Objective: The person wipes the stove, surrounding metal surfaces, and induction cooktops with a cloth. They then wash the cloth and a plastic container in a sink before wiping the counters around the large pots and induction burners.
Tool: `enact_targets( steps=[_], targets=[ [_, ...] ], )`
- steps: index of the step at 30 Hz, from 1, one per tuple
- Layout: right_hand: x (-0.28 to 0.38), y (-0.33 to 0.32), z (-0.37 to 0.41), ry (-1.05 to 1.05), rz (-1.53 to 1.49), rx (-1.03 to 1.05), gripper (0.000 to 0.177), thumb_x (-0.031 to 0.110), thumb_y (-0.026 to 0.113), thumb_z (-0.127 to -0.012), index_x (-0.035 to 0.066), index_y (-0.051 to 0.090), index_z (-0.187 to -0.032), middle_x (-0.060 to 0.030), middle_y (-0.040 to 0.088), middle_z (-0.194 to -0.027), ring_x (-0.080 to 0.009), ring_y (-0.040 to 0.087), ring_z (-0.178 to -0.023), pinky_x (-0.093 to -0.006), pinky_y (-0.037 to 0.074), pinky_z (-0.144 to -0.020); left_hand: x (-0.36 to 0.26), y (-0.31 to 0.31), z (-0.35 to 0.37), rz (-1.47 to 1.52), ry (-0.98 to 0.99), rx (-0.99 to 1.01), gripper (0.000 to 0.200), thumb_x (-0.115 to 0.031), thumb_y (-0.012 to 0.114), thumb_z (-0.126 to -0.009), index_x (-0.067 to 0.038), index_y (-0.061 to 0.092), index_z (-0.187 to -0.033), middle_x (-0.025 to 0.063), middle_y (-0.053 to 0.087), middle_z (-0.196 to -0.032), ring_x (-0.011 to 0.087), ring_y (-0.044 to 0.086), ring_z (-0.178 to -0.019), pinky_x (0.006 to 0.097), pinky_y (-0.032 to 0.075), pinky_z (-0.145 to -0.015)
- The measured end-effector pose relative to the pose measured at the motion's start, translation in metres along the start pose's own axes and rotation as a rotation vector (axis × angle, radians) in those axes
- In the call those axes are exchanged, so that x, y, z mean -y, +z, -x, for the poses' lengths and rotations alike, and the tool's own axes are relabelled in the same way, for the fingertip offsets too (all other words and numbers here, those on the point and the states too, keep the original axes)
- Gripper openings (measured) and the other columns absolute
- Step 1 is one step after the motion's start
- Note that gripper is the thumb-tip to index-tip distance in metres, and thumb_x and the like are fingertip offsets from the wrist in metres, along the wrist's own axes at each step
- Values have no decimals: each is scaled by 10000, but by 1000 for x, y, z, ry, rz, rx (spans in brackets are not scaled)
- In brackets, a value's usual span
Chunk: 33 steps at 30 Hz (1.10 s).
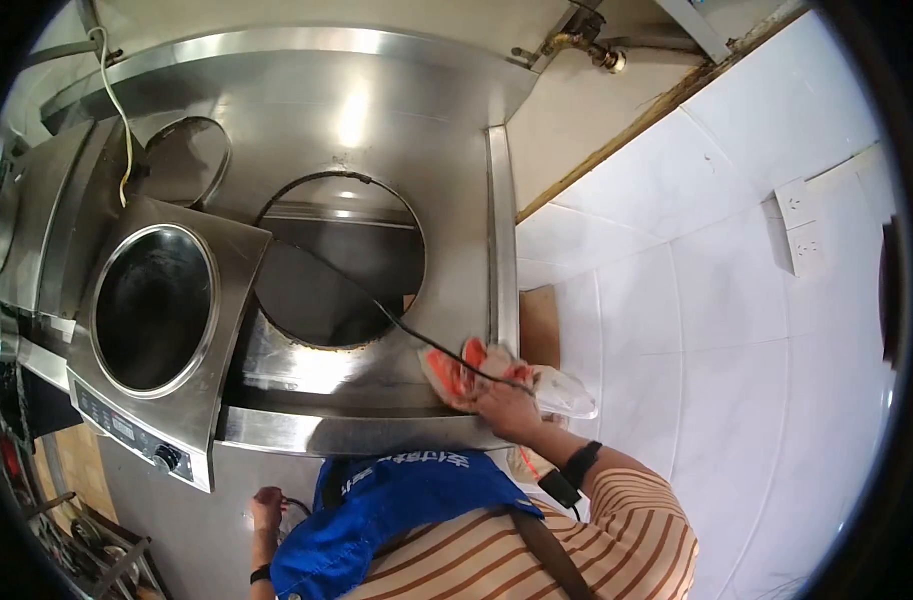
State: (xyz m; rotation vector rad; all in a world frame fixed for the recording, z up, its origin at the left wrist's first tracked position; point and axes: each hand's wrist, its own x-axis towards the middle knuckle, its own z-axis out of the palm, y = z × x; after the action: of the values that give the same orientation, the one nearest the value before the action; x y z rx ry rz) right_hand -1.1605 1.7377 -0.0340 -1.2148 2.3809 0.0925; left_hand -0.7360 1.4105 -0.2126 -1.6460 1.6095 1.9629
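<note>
My right hand is at the front right corner of the steel counter, closed on a crumpled red and white cloth. A black cable runs across the round opening and over the cloth to this hand. Just right of the hand lies a clear plastic container, partly hidden. My left hand hangs low in front of the counter with its fingers curled. Whatever it holds is too small to make out; a dark loop of cord shows beside it.
An induction wok cooker with a knob and control panel sits tilted at the left. The counter has a large round cut-out. White tiles with wall sockets are at the right; a brass tap is at the back.
</note>
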Motion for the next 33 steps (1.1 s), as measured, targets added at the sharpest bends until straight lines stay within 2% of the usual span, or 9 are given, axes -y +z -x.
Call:
enact_targets(
  steps=[5,6,13,18,21,22,23,27,33],
  targets=[
    [-59,39,-16,174,-385,-36,133,146,547,-828,32,611,-855,-117,629,-790,-259,623,-752,-364,488,-682,-44,6,28,310,-27,-30,272,-242,631,-857,-10,573,-987,73,619,-732,164,617,-617,258,478,-530],
    [-41,-29,-14,455,-1216,82,214,212,543,-891,12,621,-885,-71,634,-783,-196,616,-734,-339,500,-639,-64,9,33,340,0,-35,294,-258,638,-852,-14,569,-1002,66,621,-752,160,617,-651,258,478,-552],
    [-69,-215,-88,-54,-1906,-272,178,167,591,-855,1,618,-912,-90,640,-847,-185,630,-759,-328,527,-729,-160,34,40,457,231,-104,426,-247,696,-796,-64,533,-1144,28,621,-908,144,586,-835,294,472,-694],
    [21,-320,-226,-254,-1625,-491,259,165,531,-892,-13,571,-1077,-119,618,-1037,-195,611,-945,-316,507,-806,-189,48,28,552,156,-196,343,-199,727,-766,-42,594,-1041,24,619,-935,124,566,-801,279,453,-675],
    [85,-307,-334,-364,-999,-530,134,35,453,-877,55,580,-912,-34,598,-734,-115,553,-557,-259,460,-477,-178,41,21,520,120,-205,398,-142,754,-727,20,570,-1040,79,599,-907,167,563,-799,303,460,-702],
    [88,-283,-392,-472,-1434,-103,51,43,498,-852,62,530,-817,0,533,-659,-114,512,-526,-290,438,-454,-166,40,16,556,123,-216,427,-126,760,-710,15,563,-1061,77,594,-910,169,564,-813,301,458,-723],
    [101,-250,-454,-719,-806,-590,176,62,513,-877,43,540,-1049,-13,556,-723,-115,521,-616,-261,469,-560,-189,38,28,428,10,-232,427,-108,746,-715,16,558,-1078,83,599,-913,195,570,-829,322,456,-759],
    [152,-220,-537,-610,220,-342,487,323,576,-769,113,486,-1199,-96,492,-1155,-281,505,-1076,-412,426,-886,-195,41,13,260,-47,-240,405,-137,703,-758,20,562,-1104,104,608,-940,231,570,-850,345,446,-795],
    [48,-214,-620,-602,125,-538,380,234,563,-782,147,520,-1150,-23,477,-1171,-246,447,-1108,-432,390,-902,-218,37,-18,28,-147,-134,409,-142,696,-765,12,557,-1118,115,602,-960,243,563,-873,353,440,-807]
  ],
)
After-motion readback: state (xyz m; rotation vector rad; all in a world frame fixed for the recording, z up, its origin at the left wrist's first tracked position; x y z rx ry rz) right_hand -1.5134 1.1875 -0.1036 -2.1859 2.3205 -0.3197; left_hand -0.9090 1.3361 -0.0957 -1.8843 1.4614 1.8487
